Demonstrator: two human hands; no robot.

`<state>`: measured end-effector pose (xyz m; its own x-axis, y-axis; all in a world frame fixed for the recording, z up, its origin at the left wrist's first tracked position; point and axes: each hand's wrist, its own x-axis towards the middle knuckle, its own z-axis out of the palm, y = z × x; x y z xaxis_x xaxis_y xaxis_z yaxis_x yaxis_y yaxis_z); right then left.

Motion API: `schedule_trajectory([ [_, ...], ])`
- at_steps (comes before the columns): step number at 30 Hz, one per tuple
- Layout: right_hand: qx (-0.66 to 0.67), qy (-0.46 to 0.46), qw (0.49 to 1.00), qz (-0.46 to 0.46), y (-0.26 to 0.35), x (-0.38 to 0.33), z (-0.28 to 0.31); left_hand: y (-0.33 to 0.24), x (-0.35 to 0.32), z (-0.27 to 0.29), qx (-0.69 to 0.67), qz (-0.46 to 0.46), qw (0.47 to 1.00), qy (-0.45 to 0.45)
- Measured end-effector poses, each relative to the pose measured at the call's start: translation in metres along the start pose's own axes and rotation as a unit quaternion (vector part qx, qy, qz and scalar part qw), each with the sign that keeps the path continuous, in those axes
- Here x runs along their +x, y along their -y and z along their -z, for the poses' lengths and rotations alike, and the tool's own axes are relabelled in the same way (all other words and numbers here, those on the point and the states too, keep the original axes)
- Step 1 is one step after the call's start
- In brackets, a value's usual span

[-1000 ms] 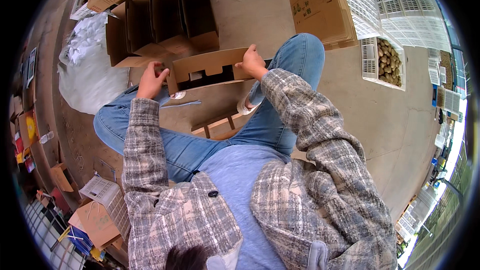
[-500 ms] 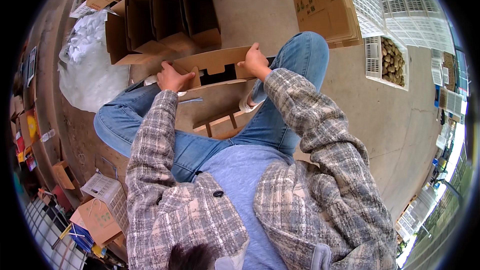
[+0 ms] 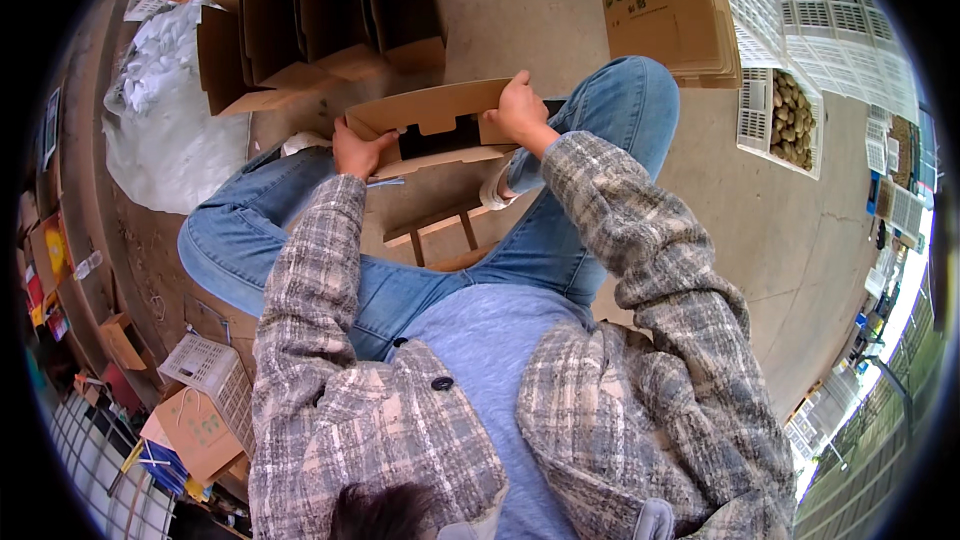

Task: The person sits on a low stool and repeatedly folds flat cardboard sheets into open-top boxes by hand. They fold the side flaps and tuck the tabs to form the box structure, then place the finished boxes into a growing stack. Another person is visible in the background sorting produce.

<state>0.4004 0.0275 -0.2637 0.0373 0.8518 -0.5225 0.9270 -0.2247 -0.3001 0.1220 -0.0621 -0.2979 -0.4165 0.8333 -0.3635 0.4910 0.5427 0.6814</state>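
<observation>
A brown cardboard box (image 3: 425,108) is between my knees, its far flap raised and a dark gap showing along its middle. My left hand (image 3: 360,150) grips the box's left end, the thumb laid over its edge. At the right end, my right hand (image 3: 521,114) holds the box with its thumb on the near side and its fingers behind. The fingertips of both hands are partly hidden by the cardboard. Below the box, a small wooden frame (image 3: 440,230) shows between my legs.
Opened cardboard boxes (image 3: 330,15) stand in a row beyond the left knee, near a white plastic bag (image 3: 165,130). Flattened cartons (image 3: 665,10) are stacked at the far right. Beside them sits a white crate (image 3: 755,120) of brown, rounded produce (image 3: 792,125), with more crates behind.
The view has shifted slightly. Both hands keep hold of the box, which appears slightly tilted compared with before; my left fingers sit closer round its end.
</observation>
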Motion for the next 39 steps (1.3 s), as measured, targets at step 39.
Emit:
schedule_trajectory([
  [39, 0.155, -0.036, 0.987, -0.010, 0.024, -0.024, 0.030, 0.038, 0.029, 0.005, -0.204, -0.016, 0.967, 0.150],
])
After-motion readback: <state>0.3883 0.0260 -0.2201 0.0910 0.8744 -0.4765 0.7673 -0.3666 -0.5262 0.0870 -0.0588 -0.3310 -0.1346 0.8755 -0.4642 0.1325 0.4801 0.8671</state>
